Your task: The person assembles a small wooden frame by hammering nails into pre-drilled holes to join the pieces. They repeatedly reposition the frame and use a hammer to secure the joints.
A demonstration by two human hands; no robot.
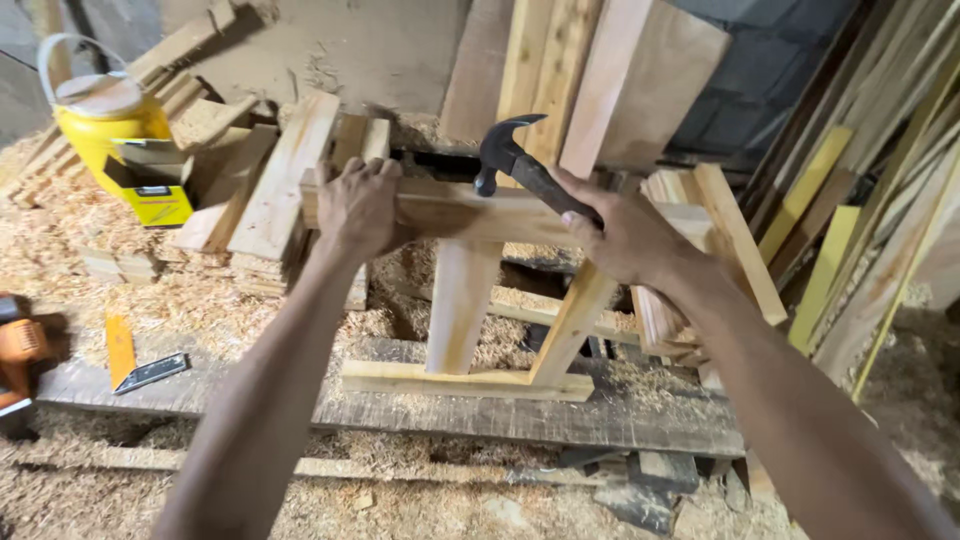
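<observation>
A small wooden frame [470, 300] of pale slats stands on a dark plank [560, 410]. My left hand [358, 205] grips the left end of the frame's top rail. My right hand [625, 235] is closed around the dark handle of a claw hammer [505, 155]. The hammer's black head sits just above the top rail, near its middle, claw pointing up and to the right.
Stacked cut boards [280, 180] lie behind the frame at left, long planks [860, 200] lean at right. A yellow bucket [100, 125] with a yellow box stands far left. An orange tool [20, 350] and a try square [135, 360] lie on sawdust.
</observation>
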